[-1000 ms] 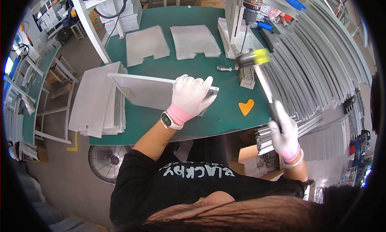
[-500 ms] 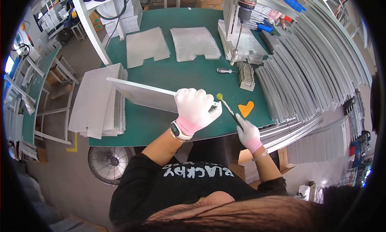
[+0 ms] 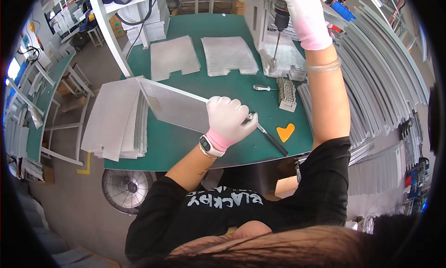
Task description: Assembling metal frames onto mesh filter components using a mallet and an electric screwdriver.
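Observation:
My left hand (image 3: pixel 231 121), in a white glove with a pink cuff, is closed on the corner of a thin framed mesh panel (image 3: pixel 179 107) tilted above the table. Up at the top edge, my gloved right hand (image 3: pixel 304 7) is wrapped round the body of a hanging electric screwdriver (image 3: pixel 281 19); part of the hand is cut off. The screwdriver's long bit points down over a mesh stack. A small hammer (image 3: pixel 274 141) lies on the green table beside my left hand, its head partly hidden by the fingers.
The green table (image 3: pixel 209 154) carries an orange scraper (image 3: pixel 285 132), a screwdriver (image 3: pixel 262 87), a block of metal brackets (image 3: pixel 287 95) and mesh stacks (image 3: pixel 230 56). More mesh sheets (image 3: pixel 114 119) overhang at left. Long metal profiles (image 3: pixel 381 77) fill the right. A fan (image 3: pixel 127 189) stands below.
My right hand has let go of the hammer, now lying on the table, and has gone up to the hanging electric screwdriver. My left hand keeps the panel, tilted slightly differently.

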Available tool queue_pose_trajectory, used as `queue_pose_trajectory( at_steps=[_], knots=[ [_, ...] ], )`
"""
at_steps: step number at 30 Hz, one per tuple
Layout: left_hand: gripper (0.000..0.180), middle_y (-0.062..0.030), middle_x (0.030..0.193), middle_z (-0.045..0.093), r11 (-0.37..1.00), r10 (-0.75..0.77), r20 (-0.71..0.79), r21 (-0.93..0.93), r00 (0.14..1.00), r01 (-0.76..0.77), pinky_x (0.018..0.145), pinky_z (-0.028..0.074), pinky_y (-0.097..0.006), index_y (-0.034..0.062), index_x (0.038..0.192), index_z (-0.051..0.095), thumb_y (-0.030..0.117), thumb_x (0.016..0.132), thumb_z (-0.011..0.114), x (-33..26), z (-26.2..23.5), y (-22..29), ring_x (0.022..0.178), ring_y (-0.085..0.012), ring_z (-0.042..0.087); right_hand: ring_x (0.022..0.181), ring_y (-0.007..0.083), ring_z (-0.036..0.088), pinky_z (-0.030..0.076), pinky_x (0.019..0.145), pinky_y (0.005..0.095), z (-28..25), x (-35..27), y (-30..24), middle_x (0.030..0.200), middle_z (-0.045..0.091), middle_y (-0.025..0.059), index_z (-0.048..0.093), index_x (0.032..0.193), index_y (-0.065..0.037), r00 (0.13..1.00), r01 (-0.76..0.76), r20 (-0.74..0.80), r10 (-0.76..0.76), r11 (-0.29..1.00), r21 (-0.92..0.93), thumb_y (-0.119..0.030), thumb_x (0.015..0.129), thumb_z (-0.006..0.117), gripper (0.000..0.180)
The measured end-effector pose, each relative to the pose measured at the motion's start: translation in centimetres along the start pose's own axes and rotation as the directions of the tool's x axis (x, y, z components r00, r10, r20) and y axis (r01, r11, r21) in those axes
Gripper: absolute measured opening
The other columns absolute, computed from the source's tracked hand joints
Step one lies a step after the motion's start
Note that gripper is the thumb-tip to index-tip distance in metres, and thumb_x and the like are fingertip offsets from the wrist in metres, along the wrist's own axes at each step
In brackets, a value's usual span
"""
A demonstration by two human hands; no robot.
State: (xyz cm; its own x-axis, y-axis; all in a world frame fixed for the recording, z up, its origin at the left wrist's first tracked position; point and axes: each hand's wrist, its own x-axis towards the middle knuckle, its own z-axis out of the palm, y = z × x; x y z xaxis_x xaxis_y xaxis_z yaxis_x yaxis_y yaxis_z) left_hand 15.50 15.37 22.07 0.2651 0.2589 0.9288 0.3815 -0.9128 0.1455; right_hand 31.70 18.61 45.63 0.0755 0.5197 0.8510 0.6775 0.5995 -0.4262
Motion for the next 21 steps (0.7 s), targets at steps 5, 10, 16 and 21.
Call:
queue_pose_trajectory(
  at_steps=[5,10,16,21],
  knots=[
    [0.034,-0.0025,0.055,0.042,0.999,-0.045,0.044,0.033,0.998,0.043,0.057,0.032,-0.040,0.0145,0.052,0.044,0.026,0.059,0.076,0.6,1.3,-0.9,0.054,-0.0241,0.045,0.059,0.0076,0.053,0.040,0.050,0.0198,-0.5,-0.5,-1.2,0.079,0.059,0.0018,0.055,0.107,-0.007,0.930,-0.366,0.204,0.306,0.713,0.598,-0.014,0.088,0.062,0.022],
    [0.022,-0.0022,0.056,0.046,0.998,-0.064,0.147,0.039,0.987,0.058,0.059,0.031,-0.040,0.0152,0.060,0.057,0.028,0.063,0.074,0.6,1.7,-1.4,0.053,-0.0245,0.045,0.059,0.0095,0.052,0.042,0.050,0.0208,1.6,-1.9,2.8,0.084,0.061,0.0046,0.044,0.138,-0.005,0.885,-0.320,0.151,-0.440,-0.340,0.884,-0.022,0.090,0.063,0.054],
    [0.011,0.0024,0.054,0.050,0.992,-0.124,0.243,0.041,0.962,0.118,0.058,0.029,-0.041,0.0187,0.074,0.068,0.029,0.071,0.068,0.8,1.5,-1.1,0.046,-0.0230,0.045,0.059,0.0069,0.047,0.035,0.052,0.0209,1.9,-6.0,-1.0,0.067,0.053,0.0006,0.056,0.085,-0.006,0.961,-0.275,0.158,0.226,0.720,0.637,-0.026,0.097,0.054,0.024],
    [0.011,0.0026,0.055,0.050,0.992,-0.105,0.111,-0.052,0.988,0.111,0.059,0.028,-0.043,0.0180,0.073,0.068,0.029,0.071,0.070,0.8,1.5,-0.9,0.047,-0.0203,0.047,0.056,0.0047,0.047,0.034,0.048,0.0187,2.1,-5.8,0.0,0.071,0.053,0.0004,0.055,0.088,-0.005,0.963,-0.269,0.170,0.210,0.686,0.676,-0.028,0.096,0.055,0.025]
  ],
)
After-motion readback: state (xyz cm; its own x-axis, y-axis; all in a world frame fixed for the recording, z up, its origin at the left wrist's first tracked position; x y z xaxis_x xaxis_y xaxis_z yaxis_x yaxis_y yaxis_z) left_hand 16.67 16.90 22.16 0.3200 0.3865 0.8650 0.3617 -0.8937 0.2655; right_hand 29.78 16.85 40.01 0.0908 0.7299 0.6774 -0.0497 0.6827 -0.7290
